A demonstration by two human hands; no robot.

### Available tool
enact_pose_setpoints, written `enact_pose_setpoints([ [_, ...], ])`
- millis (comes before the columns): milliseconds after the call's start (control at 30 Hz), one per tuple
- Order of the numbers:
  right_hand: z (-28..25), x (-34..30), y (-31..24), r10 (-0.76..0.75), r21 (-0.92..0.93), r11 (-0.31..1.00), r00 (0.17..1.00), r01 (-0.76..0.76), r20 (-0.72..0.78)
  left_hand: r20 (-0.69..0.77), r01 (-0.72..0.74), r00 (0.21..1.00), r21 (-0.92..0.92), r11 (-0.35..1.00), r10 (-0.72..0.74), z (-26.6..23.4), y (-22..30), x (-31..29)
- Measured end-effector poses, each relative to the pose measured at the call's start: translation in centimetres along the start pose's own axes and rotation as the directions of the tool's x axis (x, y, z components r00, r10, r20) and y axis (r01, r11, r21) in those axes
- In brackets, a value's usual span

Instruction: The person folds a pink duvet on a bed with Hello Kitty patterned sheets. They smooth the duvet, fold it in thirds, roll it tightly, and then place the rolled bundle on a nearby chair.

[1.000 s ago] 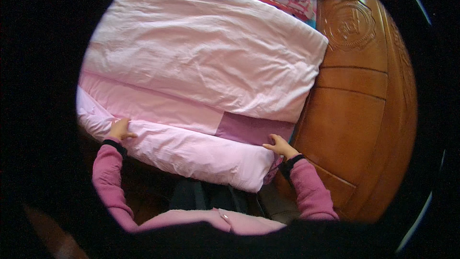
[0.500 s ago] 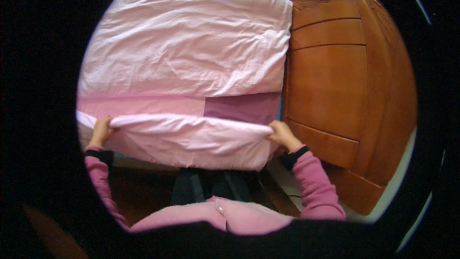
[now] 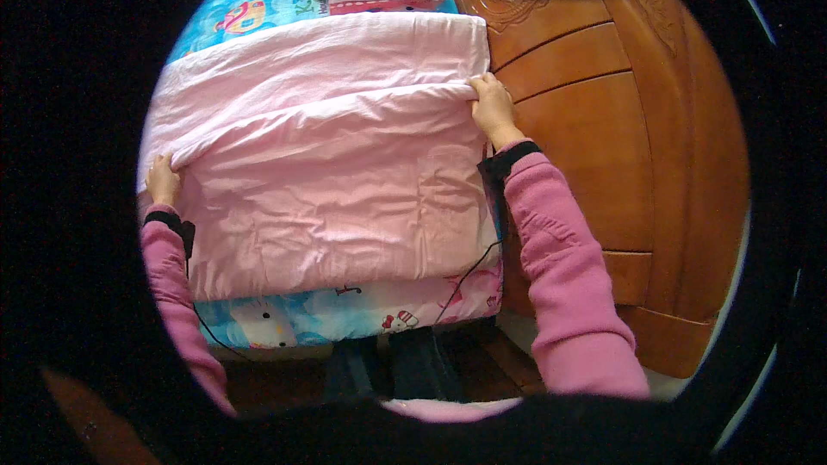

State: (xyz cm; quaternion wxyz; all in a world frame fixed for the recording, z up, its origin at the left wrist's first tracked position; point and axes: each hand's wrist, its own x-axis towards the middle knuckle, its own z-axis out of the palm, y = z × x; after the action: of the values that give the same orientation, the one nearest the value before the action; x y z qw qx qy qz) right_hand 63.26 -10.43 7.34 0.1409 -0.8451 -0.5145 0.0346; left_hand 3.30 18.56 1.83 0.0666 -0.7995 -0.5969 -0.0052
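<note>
A pale pink quilt (image 3: pixel 327 198) lies folded over and wrinkled across the bed. My left hand (image 3: pixel 163 179) is closed on its folded edge at the left. On the right, my right hand (image 3: pixel 494 108) pinches the same edge near the corner, farther from me than the left. Between both hands that edge runs as a raised ridge, slanting away toward the right. Beyond the ridge, another pale layer (image 3: pixel 345 47) of the quilt lies flat. The purple patch and darker pink band are covered.
Under the quilt, a blue cartoon-print bed sheet (image 3: pixel 301 323) shows along the near and far sides. A brown wooden headboard (image 3: pixel 577 146) with carved panels stands at the right. A thin black cable (image 3: pixel 469 271) hangs from my right wristband (image 3: pixel 508 164).
Both hands have carried the quilt's edge away from me, the right one farther. The near sheet now shows, and the purple patch has gone under the fold.
</note>
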Motion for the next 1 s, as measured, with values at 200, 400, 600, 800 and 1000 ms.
enact_pose_setpoints([
  [200, 3.9, -10.8, 6.4, 0.118, 0.324, 0.938, 0.993, -0.120, 0.026, -0.141, -0.076, 0.989, -0.188, 0.979, 0.049, 3.2, 6.1, -4.4],
  [400, 5.8, -27.7, 7.9, 0.476, 0.238, 0.729, 0.725, -0.642, 0.498, -0.068, -0.222, 0.975, -0.373, 0.901, 0.212, -0.6, 13.0, -19.7],
  [600, 9.2, -30.3, 4.2, 0.417, 0.504, 0.524, 0.723, -0.687, 0.551, 0.230, -0.346, 0.837, -0.479, 0.807, 0.496, -2.4, 21.2, -29.6],
  [800, 7.5, -29.5, 1.7, 0.504, 0.593, 0.496, 0.766, -0.635, 0.399, 0.146, -0.469, 0.766, -0.539, 0.699, 0.626, 0.1, 24.4, -28.3],
  [1000, -1.3, -30.9, 4.1, 0.549, 0.747, 0.510, 0.830, -0.427, 0.099, -0.021, -0.550, 0.728, -0.616, 0.565, 0.685, -5.8, 25.8, -27.7],
])
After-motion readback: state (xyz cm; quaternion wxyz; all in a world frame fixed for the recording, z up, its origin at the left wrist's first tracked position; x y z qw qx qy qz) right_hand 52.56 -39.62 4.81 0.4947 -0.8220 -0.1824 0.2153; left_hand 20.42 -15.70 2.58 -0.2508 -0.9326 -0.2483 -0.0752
